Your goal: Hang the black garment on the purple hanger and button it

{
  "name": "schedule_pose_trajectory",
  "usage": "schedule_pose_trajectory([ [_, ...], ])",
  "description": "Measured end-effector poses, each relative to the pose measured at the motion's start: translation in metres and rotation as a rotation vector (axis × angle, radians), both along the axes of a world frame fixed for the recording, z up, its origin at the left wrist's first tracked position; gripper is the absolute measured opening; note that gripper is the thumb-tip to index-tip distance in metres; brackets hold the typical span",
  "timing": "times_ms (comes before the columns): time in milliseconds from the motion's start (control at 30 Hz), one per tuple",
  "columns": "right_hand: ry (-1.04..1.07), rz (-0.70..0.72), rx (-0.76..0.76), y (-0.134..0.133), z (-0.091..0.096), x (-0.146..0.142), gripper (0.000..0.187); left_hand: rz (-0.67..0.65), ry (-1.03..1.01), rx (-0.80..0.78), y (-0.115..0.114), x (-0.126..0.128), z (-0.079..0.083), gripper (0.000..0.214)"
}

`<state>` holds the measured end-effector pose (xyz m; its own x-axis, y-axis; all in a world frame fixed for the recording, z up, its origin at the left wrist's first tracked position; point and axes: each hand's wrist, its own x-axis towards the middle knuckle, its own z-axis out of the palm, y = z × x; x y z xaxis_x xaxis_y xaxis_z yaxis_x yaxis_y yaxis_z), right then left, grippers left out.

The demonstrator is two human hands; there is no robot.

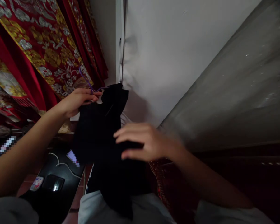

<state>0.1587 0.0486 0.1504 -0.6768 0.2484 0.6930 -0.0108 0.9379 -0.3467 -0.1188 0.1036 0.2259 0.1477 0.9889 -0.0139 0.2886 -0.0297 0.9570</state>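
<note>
While my left hand (79, 99) holds a purple hanger (86, 78) running into a black garment (95, 130) | my right hand (143, 141) is over the garment, grip wide, contact unclear

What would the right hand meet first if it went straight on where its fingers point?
Most likely the black garment: the right hand points at it, though one view leaves depth, and whether they already touch, unclear.

From my end the garment (95, 133) shows plain black and the hanger (90, 86) purple; I get red drapes (53, 40) patterned with gold and silver flowers, a greyish-white wall (168, 46), a whitish cord (70, 170).
</note>
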Motion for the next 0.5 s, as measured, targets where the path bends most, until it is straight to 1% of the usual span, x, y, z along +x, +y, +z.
schedule_pose_trajectory([
  [33,0.072,-0.104,-0.046,0.017,-0.001,0.005,0.016,-0.021,0.069,0.034,-0.005,-0.007,0.001,0.007],
  [67,0.157,-0.254,-0.080,0.035,-0.002,0.011,0.014,-0.041,0.133,0.074,-0.009,-0.013,0.003,0.010],
  [100,0.231,-0.406,-0.112,0.054,-0.004,0.016,0.018,-0.059,0.192,0.118,-0.013,-0.017,0.006,0.017],
  [133,0.274,-0.517,-0.157,0.072,-0.007,0.020,0.026,-0.069,0.245,0.160,-0.017,-0.020,0.010,0.024],
  [167,0.291,-0.571,-0.225,0.088,-0.011,0.024,0.035,-0.073,0.291,0.194,-0.019,-0.022,0.014,0.028],
  [200,0.282,-0.575,-0.307,0.101,-0.015,0.027,0.041,-0.076,0.328,0.220,-0.020,-0.023,0.018,0.030],
  [233,0.249,-0.536,-0.401,0.110,-0.018,0.028,0.042,-0.079,0.358,0.241,-0.020,-0.024,0.021,0.030],
  [300,0.186,-0.411,-0.608,0.119,-0.024,0.028,0.043,-0.070,0.375,0.295,-0.015,-0.024,0.023,0.029],
  [333,0.205,-0.370,-0.702,0.120,-0.024,0.027,0.046,-0.041,0.352,0.350,-0.011,-0.024,0.022,0.027],
  [400,0.364,-0.371,-0.829,0.123,-0.020,0.025,0.049,0.071,0.297,0.539,-0.004,-0.023,0.016,0.021],
  [433,0.489,-0.409,-0.845,0.127,-0.015,0.024,0.048,0.153,0.279,0.668,-0.002,-0.023,0.011,0.021],
  [500,0.734,-0.510,-0.782,0.141,0.001,0.024,0.043,0.327,0.278,0.930,-0.002,-0.020,-0.002,0.020],
])
